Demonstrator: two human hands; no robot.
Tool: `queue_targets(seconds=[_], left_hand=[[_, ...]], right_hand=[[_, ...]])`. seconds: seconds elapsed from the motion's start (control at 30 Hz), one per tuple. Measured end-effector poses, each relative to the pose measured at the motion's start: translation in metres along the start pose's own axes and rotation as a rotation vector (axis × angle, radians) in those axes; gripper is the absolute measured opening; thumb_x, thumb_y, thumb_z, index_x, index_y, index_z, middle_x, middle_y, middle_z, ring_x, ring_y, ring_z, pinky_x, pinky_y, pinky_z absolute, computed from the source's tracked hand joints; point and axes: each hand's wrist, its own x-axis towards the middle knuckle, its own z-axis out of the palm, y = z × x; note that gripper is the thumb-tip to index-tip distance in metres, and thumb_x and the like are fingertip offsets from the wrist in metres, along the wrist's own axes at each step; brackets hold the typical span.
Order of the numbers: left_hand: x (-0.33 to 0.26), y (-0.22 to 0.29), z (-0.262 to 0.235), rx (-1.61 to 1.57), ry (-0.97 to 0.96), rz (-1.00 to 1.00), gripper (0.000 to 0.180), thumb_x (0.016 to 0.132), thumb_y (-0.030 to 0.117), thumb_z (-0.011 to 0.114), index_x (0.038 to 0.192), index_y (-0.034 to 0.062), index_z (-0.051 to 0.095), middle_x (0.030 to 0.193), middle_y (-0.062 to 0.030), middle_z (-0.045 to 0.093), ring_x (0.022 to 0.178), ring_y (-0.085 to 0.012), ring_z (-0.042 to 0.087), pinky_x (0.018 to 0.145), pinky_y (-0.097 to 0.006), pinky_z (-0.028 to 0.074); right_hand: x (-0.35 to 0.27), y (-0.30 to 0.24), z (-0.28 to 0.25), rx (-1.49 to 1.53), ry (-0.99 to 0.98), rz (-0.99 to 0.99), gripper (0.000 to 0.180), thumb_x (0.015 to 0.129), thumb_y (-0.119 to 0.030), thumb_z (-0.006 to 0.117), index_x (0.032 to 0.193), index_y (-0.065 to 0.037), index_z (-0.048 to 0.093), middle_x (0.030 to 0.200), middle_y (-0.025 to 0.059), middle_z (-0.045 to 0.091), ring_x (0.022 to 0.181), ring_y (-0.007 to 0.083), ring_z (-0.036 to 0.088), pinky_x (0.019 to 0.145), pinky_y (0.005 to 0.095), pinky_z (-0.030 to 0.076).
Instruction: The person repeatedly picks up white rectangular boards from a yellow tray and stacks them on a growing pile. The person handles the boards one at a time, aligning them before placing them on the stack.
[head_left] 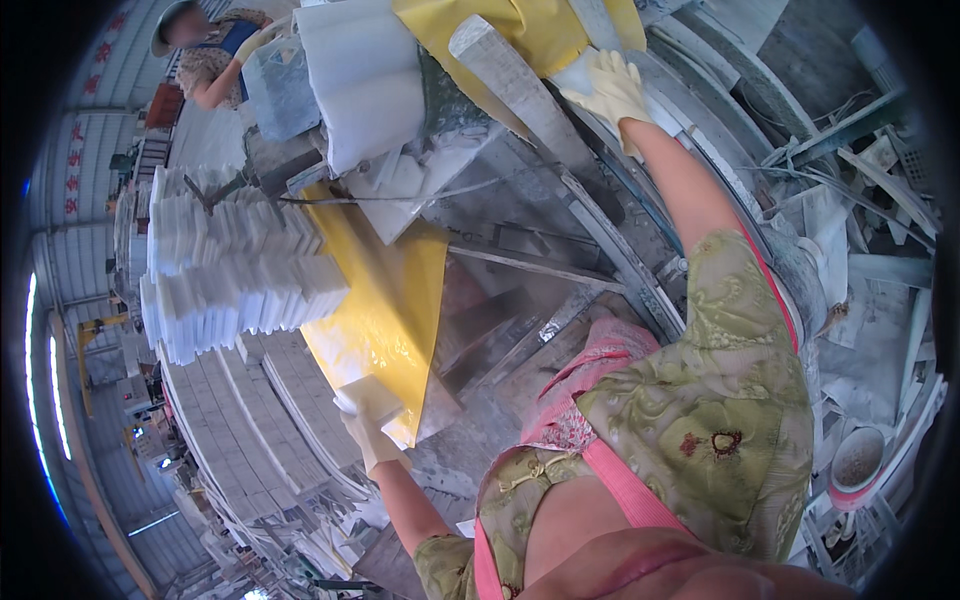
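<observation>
My left hand [366, 436], in a pale cream glove, grips a square white stone tile [371, 398] beside the lower part of a yellow sheet [375, 290]. My right arm reaches far forward. At its end my right hand [612, 92], gloved alike, lies with fingers stretched out. Under its fingertips is the edge of a pale flat piece [575, 76], next to another yellow sheet [500, 50] draped over the machine. To the left, rows of white tiles [235, 245] stand stacked on edge in two tiers.
A co-worker [215, 60] stands at the far left by a grey block [282, 88]. White padding [362, 80] sits at the back. A metal bar [620, 255] and a grey board [515, 80] cross the machine. Broken slabs and a bucket [857, 460] lie right.
</observation>
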Motion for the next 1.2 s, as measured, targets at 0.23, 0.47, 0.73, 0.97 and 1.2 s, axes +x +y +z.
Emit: queue_targets(seconds=[0.23,0.47,0.73,0.97,1.2], left_hand=[[-0.010,0.008,0.004,-0.085,-0.005,0.019,0.059,0.093,0.014,0.068,0.144,-0.0032,0.043,0.133,-0.0202,0.059,0.110,-0.0322,0.067,0.082,-0.045,0.062],[-0.011,0.012,0.007,0.003,0.027,0.025,0.067,0.092,0.019,0.068,0.148,-0.0050,0.040,0.135,-0.0209,0.058,0.116,-0.0318,0.063,0.097,-0.043,0.054],[-0.025,0.022,0.011,0.018,-0.034,0.047,0.062,0.092,0.020,0.068,0.143,-0.0071,0.044,0.134,-0.0223,0.058,0.115,-0.0307,0.063,0.096,-0.042,0.054],[-0.023,0.024,0.009,0.058,-0.044,0.061,0.060,0.092,0.020,0.068,0.141,-0.0071,0.045,0.133,-0.0228,0.058,0.115,-0.0304,0.063,0.094,-0.042,0.055],[-0.023,0.025,0.010,0.111,-0.039,0.102,0.058,0.092,0.019,0.068,0.139,-0.0071,0.046,0.132,-0.0232,0.058,0.115,-0.0301,0.063,0.093,-0.042,0.055]], right_hand=[[-0.018,-0.004,0.017,-0.058,0.090,-0.011,0.085,0.095,-0.061,0.054,0.158,-0.007,0.036,0.164,0.0163,0.034,0.154,0.0318,0.025,0.126,0.0508,0.013],[-0.129,0.048,-0.018,-0.139,-0.011,0.039,0.080,0.098,-0.059,0.051,0.158,-0.009,0.036,0.167,0.0165,0.030,0.156,0.0311,0.023,0.126,0.0476,0.014],[-0.222,0.155,-0.100,0.159,-0.079,-0.214,0.072,0.093,-0.029,0.066,0.158,-0.012,0.038,0.168,0.0158,0.027,0.155,0.0341,0.023,0.127,0.0435,0.023],[-0.303,0.137,-0.114,-0.374,-0.169,-0.325,0.090,0.081,-0.012,0.073,0.160,-0.008,0.030,0.163,0.0143,0.035,0.151,0.0281,0.034,0.124,0.0432,0.027],[-0.281,0.132,-0.089,-0.358,0.018,-0.266,0.065,0.087,-0.008,0.061,0.149,-0.002,0.043,0.151,0.0186,0.050,0.141,0.0296,0.047,0.119,0.0413,0.036]])
